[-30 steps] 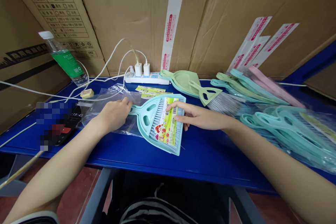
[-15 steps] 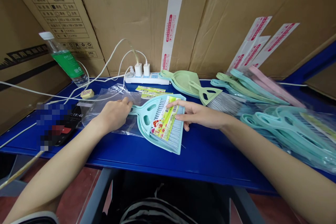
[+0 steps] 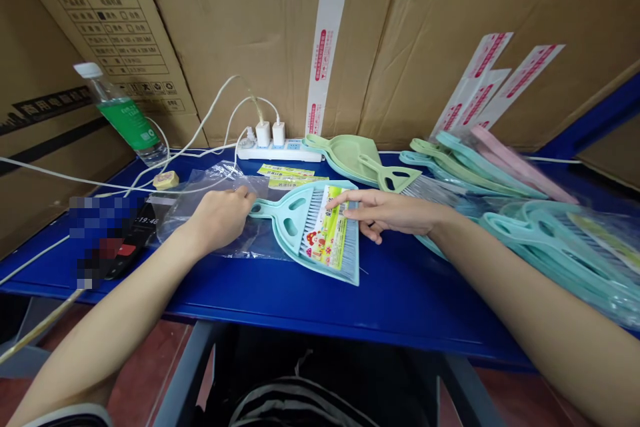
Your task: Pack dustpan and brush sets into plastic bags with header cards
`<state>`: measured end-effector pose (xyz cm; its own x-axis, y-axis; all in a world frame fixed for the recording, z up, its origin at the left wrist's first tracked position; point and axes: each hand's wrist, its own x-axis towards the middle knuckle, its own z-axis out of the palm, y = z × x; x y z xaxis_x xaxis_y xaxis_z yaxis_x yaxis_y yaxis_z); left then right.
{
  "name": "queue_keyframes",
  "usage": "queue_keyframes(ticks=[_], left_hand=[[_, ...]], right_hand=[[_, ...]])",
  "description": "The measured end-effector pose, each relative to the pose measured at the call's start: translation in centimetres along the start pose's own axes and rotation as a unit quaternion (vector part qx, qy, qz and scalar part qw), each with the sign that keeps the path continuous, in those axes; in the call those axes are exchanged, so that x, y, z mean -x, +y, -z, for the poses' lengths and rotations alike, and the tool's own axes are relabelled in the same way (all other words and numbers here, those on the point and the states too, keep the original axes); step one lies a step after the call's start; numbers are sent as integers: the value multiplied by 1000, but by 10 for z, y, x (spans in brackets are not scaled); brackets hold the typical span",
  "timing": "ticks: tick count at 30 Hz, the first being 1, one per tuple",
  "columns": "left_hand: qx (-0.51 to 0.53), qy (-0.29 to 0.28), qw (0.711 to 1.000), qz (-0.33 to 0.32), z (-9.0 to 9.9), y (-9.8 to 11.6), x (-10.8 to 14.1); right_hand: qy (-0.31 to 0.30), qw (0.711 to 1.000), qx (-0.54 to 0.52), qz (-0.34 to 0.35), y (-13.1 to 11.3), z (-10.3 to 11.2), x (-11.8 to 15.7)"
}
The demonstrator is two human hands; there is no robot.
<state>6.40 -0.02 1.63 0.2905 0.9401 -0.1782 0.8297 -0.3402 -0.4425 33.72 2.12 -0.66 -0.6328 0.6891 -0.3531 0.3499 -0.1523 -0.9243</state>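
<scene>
A light-blue dustpan (image 3: 287, 223) with a matching brush lies on the blue table, its handle pointing left. Across the bristles sits a yellow-green card (image 3: 330, 237) with a mushroom picture. My left hand (image 3: 225, 217) is closed beside the handle's end, over a clear plastic bag (image 3: 193, 197); what its fingers hold is hidden. My right hand (image 3: 377, 210) has its fingers apart, the index fingertip on the card's upper part and the thumb near the dustpan's right edge.
Behind are a green dustpan (image 3: 353, 150), a green brush (image 3: 395, 179), yellow cards (image 3: 290, 178) and a power strip (image 3: 280, 152). Wrapped blue sets (image 3: 550, 247) lie right. A bottle (image 3: 127, 121), phone (image 3: 131, 240) and white cables (image 3: 200, 123) are left.
The light-blue dustpan, brush and card have shifted slightly right and turned a little. My right hand has moved slightly right; my left hand has barely moved.
</scene>
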Motion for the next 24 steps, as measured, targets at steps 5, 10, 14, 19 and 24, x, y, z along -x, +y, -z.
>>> queue_keyframes(ticks=[5,10,14,19,24], left_hand=[[-5,15,1000,-4,-1,-1,0],[0,18,1000,-5,-1,-1,-1],[6,18,1000,-5,0,-1,-1],[16,31,999,2,1,-1,-1],[21,48,998,30,4,1,0]], right_hand=[[2,998,53,27,1,-1,-1],[8,994,112,12,-4,0,4],[110,957,268,-9,-8,-2,9],[316,799,503,89,-3,-32,8],[240,780,571,94,9,-60,5]])
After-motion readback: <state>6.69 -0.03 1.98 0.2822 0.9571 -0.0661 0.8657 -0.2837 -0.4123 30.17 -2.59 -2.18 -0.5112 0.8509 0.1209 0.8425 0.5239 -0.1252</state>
